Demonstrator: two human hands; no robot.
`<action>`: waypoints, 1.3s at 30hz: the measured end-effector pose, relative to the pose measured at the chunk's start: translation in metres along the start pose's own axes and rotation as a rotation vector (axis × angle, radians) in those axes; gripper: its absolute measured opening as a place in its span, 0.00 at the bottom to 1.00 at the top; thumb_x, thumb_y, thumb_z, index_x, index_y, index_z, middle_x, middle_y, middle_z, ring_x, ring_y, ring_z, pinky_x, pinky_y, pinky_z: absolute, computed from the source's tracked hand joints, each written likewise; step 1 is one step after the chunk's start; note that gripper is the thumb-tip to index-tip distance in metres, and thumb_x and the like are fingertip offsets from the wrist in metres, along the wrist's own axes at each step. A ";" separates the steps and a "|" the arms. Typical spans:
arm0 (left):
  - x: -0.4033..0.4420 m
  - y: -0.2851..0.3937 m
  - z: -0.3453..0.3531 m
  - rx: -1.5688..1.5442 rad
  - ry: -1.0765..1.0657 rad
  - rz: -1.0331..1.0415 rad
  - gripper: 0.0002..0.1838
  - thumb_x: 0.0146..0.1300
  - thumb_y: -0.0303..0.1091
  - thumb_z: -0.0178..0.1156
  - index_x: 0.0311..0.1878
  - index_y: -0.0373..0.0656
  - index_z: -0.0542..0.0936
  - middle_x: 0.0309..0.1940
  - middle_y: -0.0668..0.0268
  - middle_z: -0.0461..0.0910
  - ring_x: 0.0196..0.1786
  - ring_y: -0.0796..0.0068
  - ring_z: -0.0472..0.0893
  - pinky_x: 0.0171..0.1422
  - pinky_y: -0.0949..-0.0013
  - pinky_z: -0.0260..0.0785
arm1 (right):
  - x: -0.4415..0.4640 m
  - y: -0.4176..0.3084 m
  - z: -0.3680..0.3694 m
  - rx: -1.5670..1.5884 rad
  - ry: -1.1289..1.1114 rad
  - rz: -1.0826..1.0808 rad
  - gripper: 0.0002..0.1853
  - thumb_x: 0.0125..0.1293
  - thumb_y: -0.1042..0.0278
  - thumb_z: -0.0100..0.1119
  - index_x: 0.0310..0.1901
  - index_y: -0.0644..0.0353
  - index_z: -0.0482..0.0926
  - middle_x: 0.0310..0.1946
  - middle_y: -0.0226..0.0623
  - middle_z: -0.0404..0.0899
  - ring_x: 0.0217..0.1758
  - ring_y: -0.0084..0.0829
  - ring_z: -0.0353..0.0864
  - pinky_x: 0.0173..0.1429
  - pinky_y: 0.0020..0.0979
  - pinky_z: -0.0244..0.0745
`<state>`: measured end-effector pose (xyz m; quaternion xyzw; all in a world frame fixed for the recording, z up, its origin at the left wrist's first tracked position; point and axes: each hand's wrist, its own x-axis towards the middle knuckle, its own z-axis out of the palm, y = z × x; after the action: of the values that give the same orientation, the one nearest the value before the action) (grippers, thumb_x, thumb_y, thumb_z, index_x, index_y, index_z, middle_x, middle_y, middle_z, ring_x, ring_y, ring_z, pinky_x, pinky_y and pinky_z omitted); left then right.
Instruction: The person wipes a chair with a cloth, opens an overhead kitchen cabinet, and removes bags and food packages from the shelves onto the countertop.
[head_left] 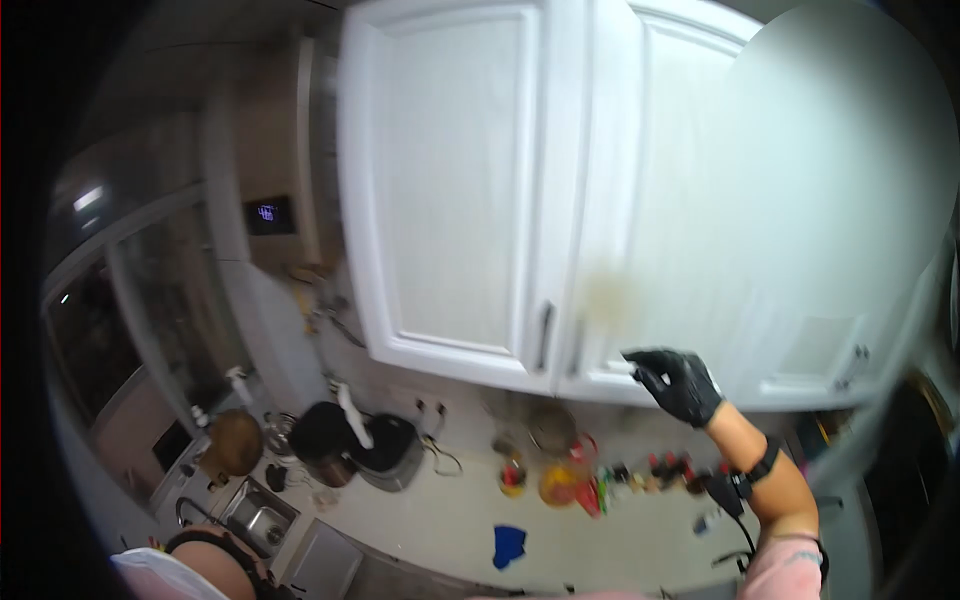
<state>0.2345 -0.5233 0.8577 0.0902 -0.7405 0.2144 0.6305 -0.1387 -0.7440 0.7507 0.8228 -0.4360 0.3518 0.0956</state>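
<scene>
My right hand point(680, 385), in a black glove, is raised in front of the lower edge of the white wall cabinet point(455, 180). Its fingers are partly bent, with a gap between thumb and fingers and no object that I can make out in them. Just left of the fingertips is the dark handle point(577, 347) of the right-hand door; I see no contact with it. A second handle point(545, 335) is on the left door. Both doors look closed. My left hand is out of view; only part of an arm with a black strap point(262, 575) shows at the lower left.
Below runs a white countertop point(440, 535) with a blue cloth-like piece point(508, 546), jars, bottles and a grey-black appliance point(388, 455). A black bin-like pot point(322, 440) and a sink point(262, 518) are at left. A blurred pale surface point(850, 150) covers the upper right.
</scene>
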 end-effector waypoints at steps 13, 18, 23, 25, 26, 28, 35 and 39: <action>-0.002 0.010 0.021 -0.068 0.034 0.030 0.35 0.54 0.49 0.53 0.57 0.32 0.61 0.31 0.64 0.72 0.29 0.73 0.70 0.38 0.67 0.63 | 0.049 0.049 0.075 -0.198 0.168 0.101 0.10 0.56 0.61 0.51 0.37 0.53 0.77 0.30 0.42 0.78 0.33 0.44 0.77 0.39 0.41 0.71; -0.008 -0.011 0.044 -0.188 -0.008 0.093 0.32 0.54 0.47 0.52 0.56 0.32 0.62 0.33 0.63 0.73 0.31 0.72 0.70 0.40 0.66 0.62 | 0.044 0.053 0.077 -0.219 0.188 0.005 0.10 0.58 0.60 0.48 0.31 0.54 0.77 0.27 0.44 0.77 0.31 0.46 0.76 0.37 0.42 0.70; -0.019 -0.022 0.062 -0.295 -0.012 0.116 0.30 0.55 0.44 0.52 0.56 0.32 0.63 0.34 0.61 0.73 0.34 0.71 0.70 0.42 0.66 0.62 | 0.044 0.019 0.068 -0.121 0.071 0.215 0.11 0.56 0.60 0.50 0.31 0.57 0.78 0.24 0.43 0.78 0.30 0.45 0.77 0.37 0.40 0.72; -0.021 -0.019 0.064 -0.299 -0.012 0.132 0.29 0.55 0.43 0.51 0.56 0.32 0.63 0.35 0.61 0.73 0.34 0.70 0.70 0.43 0.66 0.62 | 0.053 0.009 0.067 -0.072 0.062 0.230 0.11 0.55 0.60 0.51 0.32 0.57 0.79 0.25 0.42 0.78 0.30 0.44 0.78 0.38 0.39 0.72; -0.022 -0.018 0.064 -0.300 -0.012 0.134 0.29 0.55 0.43 0.51 0.55 0.32 0.63 0.36 0.61 0.73 0.35 0.70 0.70 0.43 0.66 0.62 | 0.051 0.004 0.068 -0.021 0.018 0.254 0.12 0.55 0.59 0.51 0.33 0.57 0.79 0.26 0.42 0.79 0.31 0.42 0.78 0.39 0.38 0.72; -0.022 -0.016 0.063 -0.292 -0.005 0.159 0.28 0.56 0.42 0.51 0.55 0.33 0.64 0.36 0.60 0.73 0.36 0.70 0.71 0.44 0.66 0.62 | 0.050 0.002 0.073 0.036 -0.008 0.256 0.12 0.55 0.59 0.52 0.34 0.57 0.79 0.27 0.42 0.79 0.32 0.41 0.78 0.40 0.37 0.72; -0.008 -0.001 0.040 -0.279 0.099 0.231 0.25 0.57 0.39 0.50 0.54 0.33 0.65 0.39 0.58 0.73 0.39 0.69 0.71 0.47 0.65 0.62 | 0.055 0.013 0.111 0.354 0.155 0.300 0.15 0.56 0.57 0.53 0.38 0.61 0.76 0.30 0.44 0.79 0.35 0.44 0.78 0.42 0.38 0.71; -0.002 -0.009 0.019 -0.355 0.430 0.205 0.23 0.57 0.37 0.50 0.54 0.33 0.66 0.40 0.57 0.73 0.41 0.68 0.71 0.49 0.65 0.61 | 0.043 0.008 0.105 0.162 0.231 0.079 0.12 0.57 0.59 0.53 0.31 0.61 0.74 0.25 0.46 0.77 0.31 0.47 0.76 0.35 0.41 0.71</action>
<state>0.2219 -0.5395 0.8559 -0.1444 -0.6211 0.1582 0.7539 -0.0764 -0.8256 0.7011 0.7641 -0.4242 0.4816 0.0647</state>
